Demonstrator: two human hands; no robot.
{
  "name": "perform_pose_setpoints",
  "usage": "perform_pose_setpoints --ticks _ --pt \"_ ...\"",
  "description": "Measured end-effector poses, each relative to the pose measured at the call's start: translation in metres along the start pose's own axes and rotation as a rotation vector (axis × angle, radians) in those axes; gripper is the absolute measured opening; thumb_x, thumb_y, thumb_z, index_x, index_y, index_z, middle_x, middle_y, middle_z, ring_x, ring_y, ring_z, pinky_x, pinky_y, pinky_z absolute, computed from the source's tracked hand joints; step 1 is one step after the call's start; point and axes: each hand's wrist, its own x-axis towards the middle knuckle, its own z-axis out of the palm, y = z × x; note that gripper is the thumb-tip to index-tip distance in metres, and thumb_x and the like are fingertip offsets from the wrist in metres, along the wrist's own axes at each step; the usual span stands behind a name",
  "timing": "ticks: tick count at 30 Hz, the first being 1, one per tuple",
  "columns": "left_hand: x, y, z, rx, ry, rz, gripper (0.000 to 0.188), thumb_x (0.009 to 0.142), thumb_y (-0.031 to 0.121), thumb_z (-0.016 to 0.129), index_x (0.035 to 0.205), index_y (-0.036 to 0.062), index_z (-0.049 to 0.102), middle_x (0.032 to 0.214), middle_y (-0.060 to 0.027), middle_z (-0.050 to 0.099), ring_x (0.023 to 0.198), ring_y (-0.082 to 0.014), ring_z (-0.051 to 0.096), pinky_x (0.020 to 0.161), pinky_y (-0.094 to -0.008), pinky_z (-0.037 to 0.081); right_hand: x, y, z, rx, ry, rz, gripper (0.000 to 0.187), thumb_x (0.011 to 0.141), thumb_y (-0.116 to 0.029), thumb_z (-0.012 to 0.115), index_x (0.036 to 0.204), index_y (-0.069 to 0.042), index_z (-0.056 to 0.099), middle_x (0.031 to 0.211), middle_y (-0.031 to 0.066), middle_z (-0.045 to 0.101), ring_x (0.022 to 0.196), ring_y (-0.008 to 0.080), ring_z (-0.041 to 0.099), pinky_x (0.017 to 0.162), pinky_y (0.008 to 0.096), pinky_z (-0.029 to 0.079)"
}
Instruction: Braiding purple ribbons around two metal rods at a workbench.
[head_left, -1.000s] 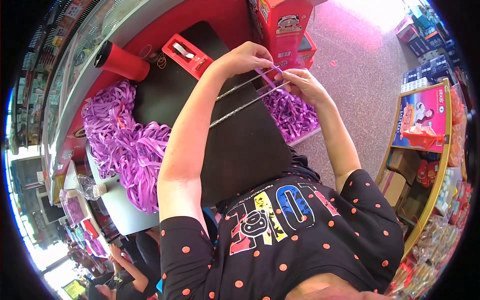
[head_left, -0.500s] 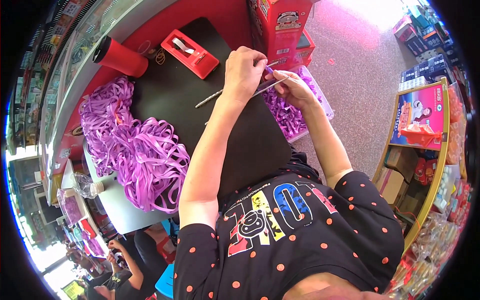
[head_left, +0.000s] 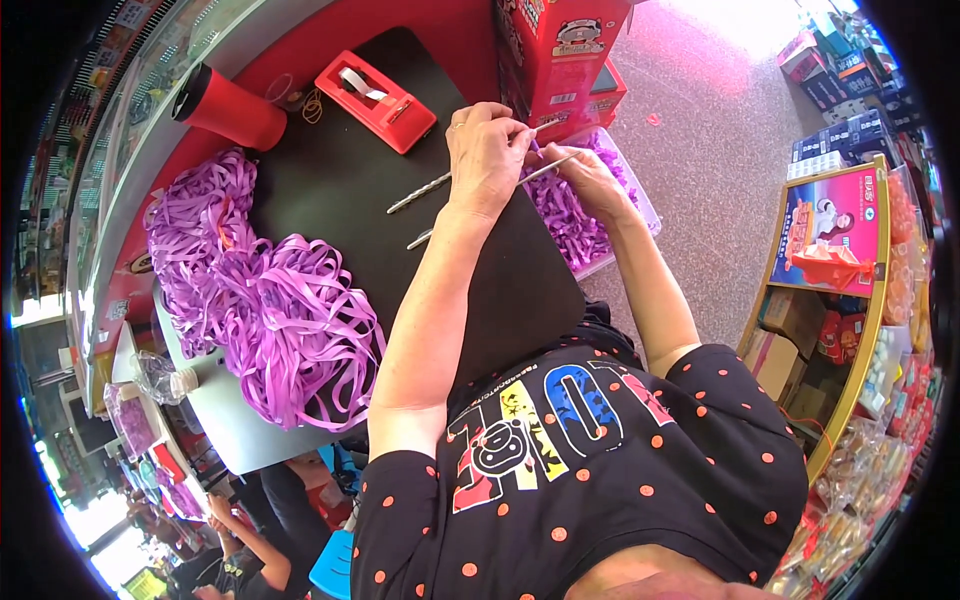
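Observation:
Over the far right part of the black tabletop (head_left: pixel 510 290), my two hands work close together. My left hand (head_left: pixel 485 155) is closed, its fingertips pinching a small piece of purple ribbon (head_left: pixel 535 148). Beneath that hand passes a twisted metal rod (head_left: pixel 418 193), its end sticking out to the left. My right hand (head_left: pixel 592 180) is closed around the tip end of a second, smooth metal rod (head_left: pixel 548 168), which runs under my left wrist. Part of the ribbon is hidden by my fingers. Just below my right hand stands a clear plastic bin (head_left: pixel 652 215) of purple ribbon pieces.
A big heap of purple ribbon loops (head_left: pixel 290 330) covers the left side. Farther back are a red tape dispenser (head_left: pixel 375 100), a red tumbler (head_left: pixel 230 108) and rubber bands (head_left: pixel 313 105). A red carton (head_left: pixel 560 60) rises behind my hands. Shelves (head_left: pixel 850 330) line the right.
My left hand has dipped slightly nearer to me, and the fingers of both hands have shifted on the ribbon piece. The tabletop things sit a little farther left in view.

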Motion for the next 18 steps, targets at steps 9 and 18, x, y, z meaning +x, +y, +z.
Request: perform_pose_setpoints --ticks 9,18 --pt "0.0 0.0 -0.002 0.035 -0.081 -0.006 0.016 0.081 0.022 0.066 0.087 0.0092 0.074 0.106 -0.0053 0.064 0.109 -0.0274 0.051 0.093 -0.0379 0.039 0.026 -0.009 0.0 -0.295 0.052 -0.155 0.029 0.093 -0.016 0.06 0.118 -0.001 0.06 0.103 0.0019 0.064 0.093 0.0072 0.057 0.081 0.0225 0.046" --pt "-0.004 -0.004 -0.002 0.011 -0.007 0.025 0.011 0.077 0.02 0.07 0.08 0.0099 0.074 0.098 -0.0026 0.064 0.104 -0.0258 0.052 0.09 -0.0386 0.039 0.036 0.01 -0.019 -0.727 0.051 -0.165 0.023 0.086 -0.013 0.064 0.106 -0.003 0.068 0.084 0.004 0.068 0.075 0.0079 0.06 0.069 0.0267 0.05"
